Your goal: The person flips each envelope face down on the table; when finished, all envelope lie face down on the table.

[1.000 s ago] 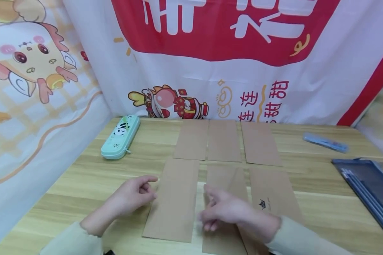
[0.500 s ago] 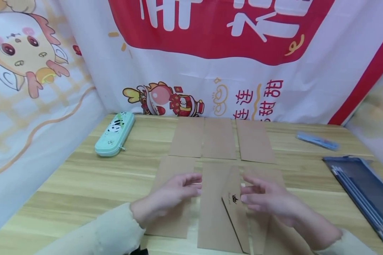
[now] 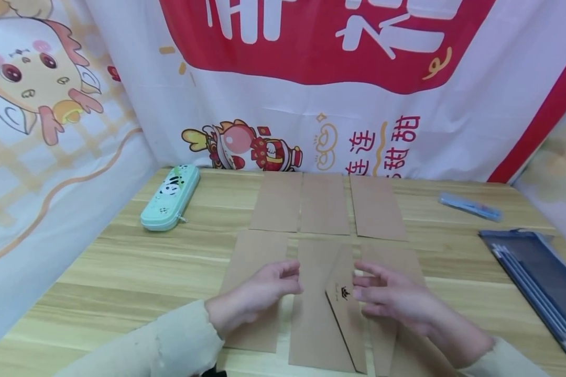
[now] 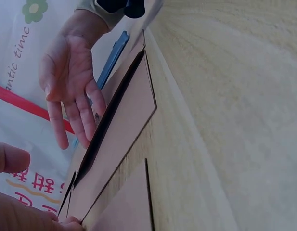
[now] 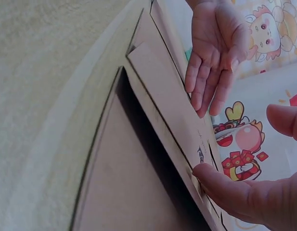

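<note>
A brown paper envelope [image 3: 311, 309] with a slanted flap and a small crown print lies in the middle of the front row. At its left edge is my left hand [image 3: 259, 290], above the left front envelope [image 3: 250, 256], fingers relaxed and holding nothing. My right hand [image 3: 401, 301] is at its right edge, over the right front envelope [image 3: 391, 256], with fingers loosely extended. Whether the fingertips touch the paper cannot be told. In the left wrist view the right palm [image 4: 76, 72] faces across; in the right wrist view, the left palm [image 5: 213, 48] does.
Behind lies a row of three plain brown envelopes [image 3: 324, 204]. A mint panda pencil case [image 3: 171, 198] lies at the left. At the right are a light blue packet [image 3: 469, 207] and a dark blue mesh pouch [image 3: 537, 293] with pencils. Printed cloth hangs behind the wooden table [image 3: 137, 298].
My left hand has moved right, from the left front envelope's side to the middle one. My right hand has shifted right, uncovering the middle envelope's crown print. The view has turned slightly.
</note>
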The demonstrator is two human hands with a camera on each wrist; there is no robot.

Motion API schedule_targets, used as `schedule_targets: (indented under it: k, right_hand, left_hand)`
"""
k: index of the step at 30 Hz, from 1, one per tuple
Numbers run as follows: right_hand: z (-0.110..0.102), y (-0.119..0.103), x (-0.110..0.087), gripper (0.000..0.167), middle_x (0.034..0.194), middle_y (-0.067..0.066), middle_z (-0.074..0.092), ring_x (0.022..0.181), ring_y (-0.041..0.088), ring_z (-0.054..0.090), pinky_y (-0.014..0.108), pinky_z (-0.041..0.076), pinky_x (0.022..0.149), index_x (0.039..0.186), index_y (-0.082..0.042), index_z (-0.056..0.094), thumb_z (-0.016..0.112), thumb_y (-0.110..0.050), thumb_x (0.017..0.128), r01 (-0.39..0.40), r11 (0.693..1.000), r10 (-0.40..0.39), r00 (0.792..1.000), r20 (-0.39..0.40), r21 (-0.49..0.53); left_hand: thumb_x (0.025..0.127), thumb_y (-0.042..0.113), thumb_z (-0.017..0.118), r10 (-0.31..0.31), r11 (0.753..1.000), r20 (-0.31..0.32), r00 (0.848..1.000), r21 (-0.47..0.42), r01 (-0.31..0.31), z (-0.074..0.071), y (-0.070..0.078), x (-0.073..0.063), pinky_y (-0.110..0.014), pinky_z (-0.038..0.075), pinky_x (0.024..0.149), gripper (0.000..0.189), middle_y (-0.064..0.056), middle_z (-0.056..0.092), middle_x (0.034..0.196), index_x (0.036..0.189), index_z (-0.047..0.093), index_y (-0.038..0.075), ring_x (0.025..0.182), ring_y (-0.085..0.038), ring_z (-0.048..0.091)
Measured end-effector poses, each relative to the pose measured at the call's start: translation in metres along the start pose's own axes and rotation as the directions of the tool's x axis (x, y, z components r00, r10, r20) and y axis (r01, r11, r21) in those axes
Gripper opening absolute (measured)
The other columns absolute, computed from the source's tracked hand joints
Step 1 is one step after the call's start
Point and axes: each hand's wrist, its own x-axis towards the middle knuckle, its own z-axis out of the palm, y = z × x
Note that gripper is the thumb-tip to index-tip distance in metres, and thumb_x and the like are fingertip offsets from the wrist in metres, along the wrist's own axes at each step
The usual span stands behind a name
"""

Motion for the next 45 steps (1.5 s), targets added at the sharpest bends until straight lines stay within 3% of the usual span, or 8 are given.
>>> schedule_targets:
  k: [9, 18, 30, 37, 41, 45]
  right_hand:
    - [-0.001, -0.006, 0.01, 0.08, 0.143, 0.037, 0.018, 0.129, 0.042, 0.034, 0.04, 0.042, 0.1, 0.144, 0.007, 0.007, 0.06, -0.016, 0.089, 0.015, 1.0, -0.015, 0.999, 0.03, -0.004]
    - [0.006, -0.011, 0.025, 0.08, 0.142, 0.038, 0.021, 0.127, 0.041, 0.038, 0.042, 0.037, 0.104, 0.144, 0.008, 0.009, 0.06, -0.014, 0.087, 0.025, 1.0, -0.024, 0.999, 0.04, -0.016]
    - [0.032, -0.019, 0.043, 0.08, 0.142, 0.034, 0.026, 0.125, 0.038, 0.043, 0.046, 0.036, 0.104, 0.144, 0.004, 0.016, 0.065, -0.015, 0.084, 0.021, 0.999, -0.019, 0.998, 0.066, -0.036]
    - [0.043, -0.022, 0.051, 0.081, 0.144, 0.034, 0.022, 0.126, 0.04, 0.039, 0.048, 0.034, 0.105, 0.144, 0.004, 0.016, 0.065, -0.011, 0.082, 0.027, 1.0, -0.025, 0.996, 0.086, -0.015]
    - [0.046, -0.02, 0.051, 0.081, 0.146, 0.031, 0.019, 0.132, 0.042, 0.029, 0.048, 0.033, 0.105, 0.144, 0.003, 0.018, 0.065, -0.01, 0.08, 0.022, 1.0, -0.021, 0.997, 0.07, -0.006]
    - [0.049, -0.018, 0.052, 0.081, 0.148, 0.03, 0.014, 0.136, 0.044, 0.018, 0.048, 0.031, 0.107, 0.144, 0.006, 0.016, 0.064, -0.01, 0.081, 0.034, 0.999, -0.035, 0.996, 0.078, 0.015]
  left_hand:
    - [0.085, 0.004, 0.053, 0.002, 0.997, -0.069, 0.998, -0.072, -0.007, -0.004, 0.002, 0.001, -0.051, 0.02, 0.111, 0.06, -0.03, 0.032, 0.141, 0.137, 0.028, -0.013, 0.132, -0.042, 0.029]
    - [0.085, -0.003, 0.051, 0.106, 0.992, -0.152, 0.983, -0.054, -0.115, -0.014, 0.007, -0.005, -0.044, 0.031, 0.108, 0.055, -0.027, 0.039, 0.139, 0.136, 0.032, -0.012, 0.13, -0.037, 0.036]
    - [0.081, -0.012, 0.05, 0.184, 0.982, -0.286, 0.941, 0.007, -0.19, -0.024, 0.011, -0.016, -0.034, 0.042, 0.099, 0.056, -0.023, 0.046, 0.134, 0.135, 0.039, -0.008, 0.124, -0.034, 0.044]
    - [0.082, -0.014, 0.049, 0.272, 0.962, -0.264, 0.925, 0.081, -0.259, -0.025, 0.016, -0.017, -0.036, 0.041, 0.101, 0.056, -0.024, 0.043, 0.136, 0.137, 0.036, -0.007, 0.123, -0.036, 0.045]
    - [0.086, -0.012, 0.047, 0.315, 0.949, -0.214, 0.925, 0.064, -0.309, -0.022, 0.019, -0.014, -0.036, 0.041, 0.101, 0.054, -0.025, 0.04, 0.139, 0.138, 0.034, -0.008, 0.125, -0.036, 0.043]
    - [0.086, -0.011, 0.048, 0.338, 0.941, -0.205, 0.919, 0.049, -0.335, -0.018, 0.022, -0.012, -0.035, 0.041, 0.1, 0.055, -0.024, 0.039, 0.14, 0.139, 0.033, -0.007, 0.125, -0.036, 0.043]
